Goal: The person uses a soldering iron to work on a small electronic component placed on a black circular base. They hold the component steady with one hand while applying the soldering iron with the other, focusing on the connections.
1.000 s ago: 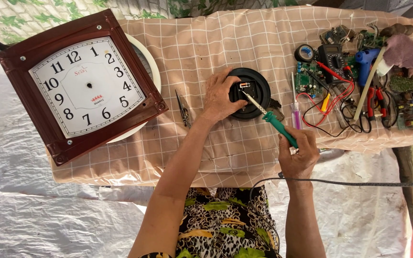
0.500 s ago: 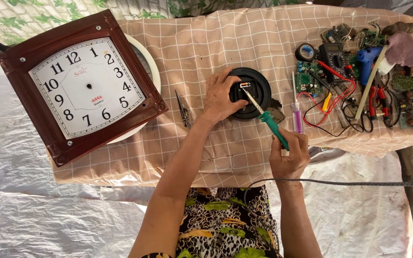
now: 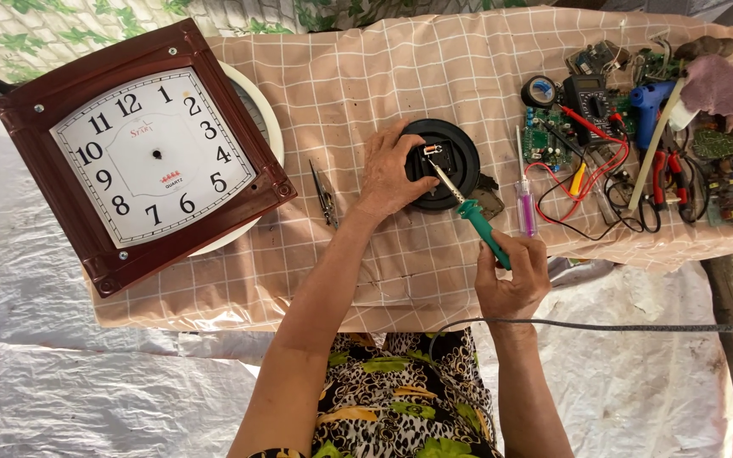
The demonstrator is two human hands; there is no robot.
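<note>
A round black disc-shaped part (image 3: 460,144) lies on the checked cloth near the table's middle, with a small metal piece at its centre. My left hand (image 3: 386,174) rests on its left side and holds it down. My right hand (image 3: 512,276) grips the green handle of a soldering iron (image 3: 478,223). The iron's metal tip touches the small piece at the disc's centre. A black cord runs from below my right hand off to the right.
A square brown wall clock without hands (image 3: 142,157) lies at the left over a white round frame (image 3: 263,119). Tweezers (image 3: 325,193) and a purple screwdriver (image 3: 525,206) flank the disc. Circuit boards, a multimeter (image 3: 589,97), pliers and wires crowd the right end.
My right hand has slid slightly left and down along the table's front edge with the iron. The tip stays on the disc's centre and my left hand has not moved.
</note>
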